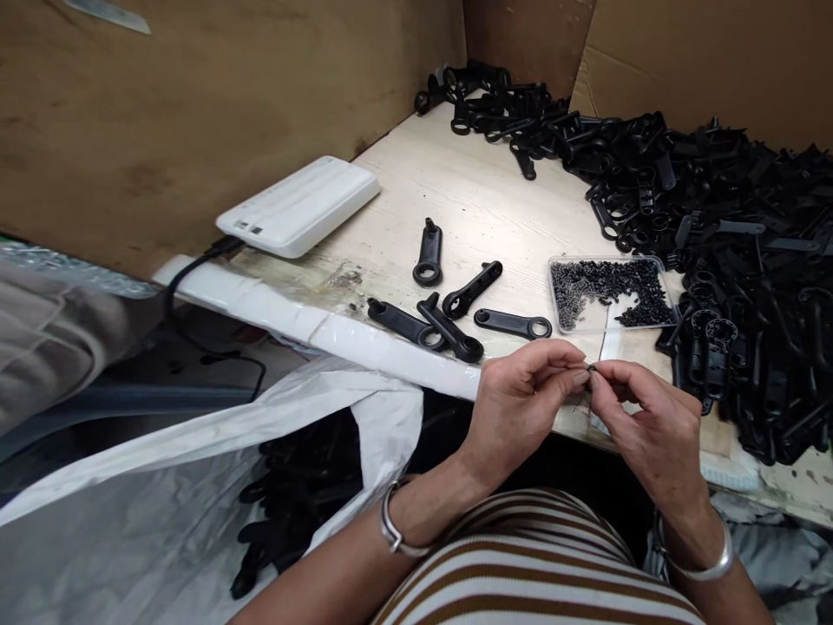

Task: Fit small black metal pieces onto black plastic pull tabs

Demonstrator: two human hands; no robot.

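Observation:
My left hand [524,404] and my right hand [644,417] meet over the table's front edge, both closed in a pinch. Between their fingertips is a tiny dark part [591,368], too small to name. Just beyond them lies a shallow clear plastic box [553,299] holding small black pieces and small metallic springs or similar bits. Left of the box are several loose black plastic handle-like parts with a ring at one end, among them one lying flat [511,323] and one farther back [428,252].
A large heap of black plastic parts [716,191] covers the right and back of the table [416,165]. A white device [299,208] with a black cable [170,299] stands at the left. Below the edge hangs a white plastic bag [383,408] with black parts. Cardboard walls [247,95] enclose the back.

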